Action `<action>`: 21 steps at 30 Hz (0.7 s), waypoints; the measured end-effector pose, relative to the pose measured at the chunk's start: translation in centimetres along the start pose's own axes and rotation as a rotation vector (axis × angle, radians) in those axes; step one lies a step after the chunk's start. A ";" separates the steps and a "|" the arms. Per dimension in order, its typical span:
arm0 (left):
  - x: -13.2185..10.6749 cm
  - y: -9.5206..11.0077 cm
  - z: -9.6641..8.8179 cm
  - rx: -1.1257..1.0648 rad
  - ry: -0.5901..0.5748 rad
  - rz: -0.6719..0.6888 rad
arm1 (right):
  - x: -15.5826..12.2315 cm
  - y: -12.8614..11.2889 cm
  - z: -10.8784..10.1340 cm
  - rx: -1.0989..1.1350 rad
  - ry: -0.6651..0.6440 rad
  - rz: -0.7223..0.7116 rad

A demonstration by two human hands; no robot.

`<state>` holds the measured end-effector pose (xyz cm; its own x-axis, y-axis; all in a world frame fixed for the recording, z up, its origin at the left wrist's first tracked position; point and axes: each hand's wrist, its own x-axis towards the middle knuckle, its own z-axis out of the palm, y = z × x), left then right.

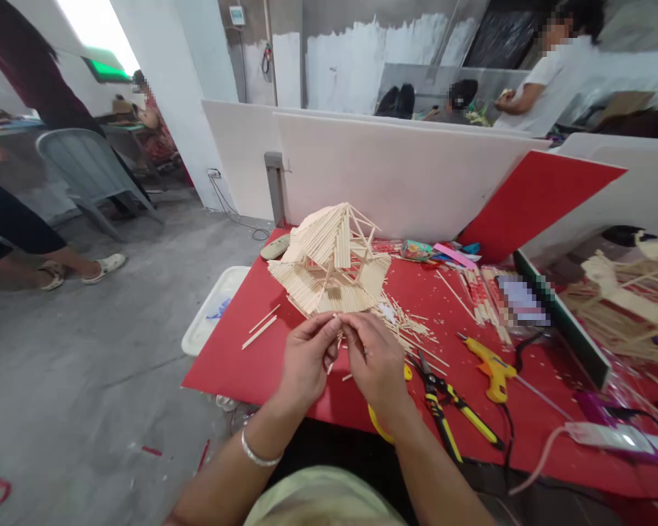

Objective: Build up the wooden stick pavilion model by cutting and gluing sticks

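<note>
A small house built of pale wooden sticks (332,263) stands on the red table (241,358). Just in front of it my left hand (307,358) and my right hand (376,361) meet, fingertips pinched together on a short thin wooden stick (338,337). A silver bangle circles my left wrist. Loose sticks (411,329) lie scattered to the right of the house, and two more lie left of my hands.
Black-and-yellow pliers (444,405), a yellow glue gun (490,369) with its cable, stick packets (485,292) and a tape roll lie right of my hands. White and red boards (395,175) stand behind. A white tray (213,307) sits at the table's left edge. Other people sit nearby.
</note>
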<state>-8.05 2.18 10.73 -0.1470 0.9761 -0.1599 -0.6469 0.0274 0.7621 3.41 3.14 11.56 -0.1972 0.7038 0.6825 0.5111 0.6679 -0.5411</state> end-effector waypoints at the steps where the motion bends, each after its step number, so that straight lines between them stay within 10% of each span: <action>1: 0.2 0.6 0.3 -0.027 -0.012 -0.007 | 0.3 -0.1 -0.1 -0.009 0.014 -0.013; 7: 1.3 3.4 1.3 -0.032 -0.095 0.054 | 0.8 -0.1 -1.8 -0.113 0.077 -0.019; 12: 1.1 -0.1 3.5 0.023 -0.190 0.003 | -2.1 3.3 -4.1 -0.203 0.104 0.151; 21: -1.2 -9.0 7.7 0.114 -0.372 -0.305 | -11.5 16.0 -16.2 -0.972 -0.134 1.183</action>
<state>3.70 2.38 8.95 0.3267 0.9302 -0.1674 -0.5295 0.3269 0.7828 27.37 1.80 3.02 0.6580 0.7524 0.0303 0.7453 -0.6451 -0.1687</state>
